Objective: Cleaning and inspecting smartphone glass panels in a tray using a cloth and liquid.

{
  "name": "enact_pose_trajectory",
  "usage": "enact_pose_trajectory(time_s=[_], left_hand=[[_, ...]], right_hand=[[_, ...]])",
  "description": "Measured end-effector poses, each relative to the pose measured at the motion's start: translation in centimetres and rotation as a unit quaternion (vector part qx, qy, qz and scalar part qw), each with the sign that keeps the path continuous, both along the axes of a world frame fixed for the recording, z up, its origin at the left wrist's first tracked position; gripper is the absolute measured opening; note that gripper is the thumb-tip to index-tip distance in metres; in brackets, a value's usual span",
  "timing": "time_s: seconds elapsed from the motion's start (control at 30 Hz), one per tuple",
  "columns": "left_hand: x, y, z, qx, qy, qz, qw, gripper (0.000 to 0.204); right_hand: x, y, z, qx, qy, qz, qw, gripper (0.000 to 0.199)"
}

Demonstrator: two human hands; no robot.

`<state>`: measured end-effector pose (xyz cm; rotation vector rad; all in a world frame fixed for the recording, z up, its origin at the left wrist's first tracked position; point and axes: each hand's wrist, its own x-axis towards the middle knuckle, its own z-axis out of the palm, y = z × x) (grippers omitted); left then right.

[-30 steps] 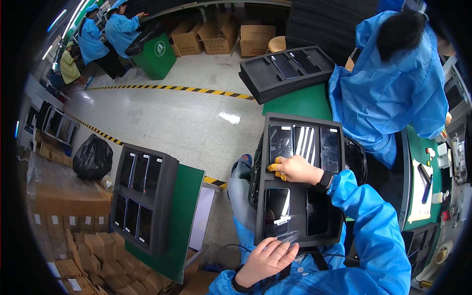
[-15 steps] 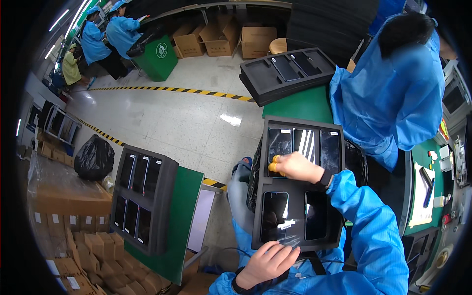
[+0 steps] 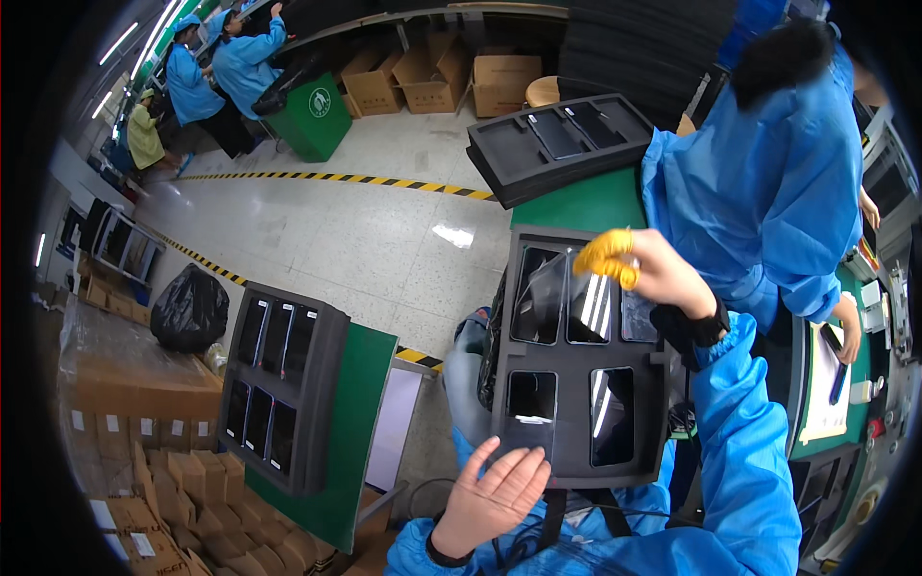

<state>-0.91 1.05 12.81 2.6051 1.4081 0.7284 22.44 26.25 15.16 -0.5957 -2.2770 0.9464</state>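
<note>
A black foam tray (image 3: 576, 357) lies before me with several dark-screened phones in its slots. My right hand (image 3: 663, 274), with yellow finger cots on its fingers, is above the far row and pinches a clear protective film (image 3: 545, 286). The film hangs tilted over the far-left phone (image 3: 534, 328); whether its lower edge still touches the screen I cannot tell. My left hand (image 3: 495, 494) lies with fingers spread at the tray's near-left edge. Its fingertips reach a clear sheet (image 3: 523, 437) over the lower part of the near-left phone (image 3: 531, 392).
Another tray of phones (image 3: 331, 384) stands on a green table at the left. Stacked trays (image 3: 480, 173) are beyond mine. A co-worker in blue (image 3: 768, 192) sits close at the right. Cartons (image 3: 134, 384) and a black bag (image 3: 189, 307) are at the far left.
My right hand has risen and moved right, lifting a clear film from the far-left phone. My left hand has shifted left and slightly down, its fingers spread wider.
</note>
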Motion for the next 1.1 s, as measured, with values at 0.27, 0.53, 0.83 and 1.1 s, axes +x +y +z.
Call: enact_pose_trajectory(time_s=[0.27,0.53,0.83,1.1], left_hand=[[1.6,0.2,1.4,0.158,0.141,-0.051,0.976,0.021],[4.1,-1.2,0.4,0.059,0.041,-0.177,0.982,0.017],[5.4,-1.9,-0.3,-0.040,-0.113,-0.135,0.984,0.038],[5.1,-1.5,-0.3,-0.088,-0.099,-0.123,0.984,0.020]], right_hand=[[-0.4,-9.3,-0.2,-0.269,0.015,0.190,0.944,0.012],[1.0,-15.5,-4.2,-0.264,0.084,0.108,0.955,0.018],[8.4,-7.8,-14.4,0.001,-0.279,-0.371,0.886,0.032],[7.3,-7.6,-14.3,0.002,-0.332,-0.288,0.898,0.032]])
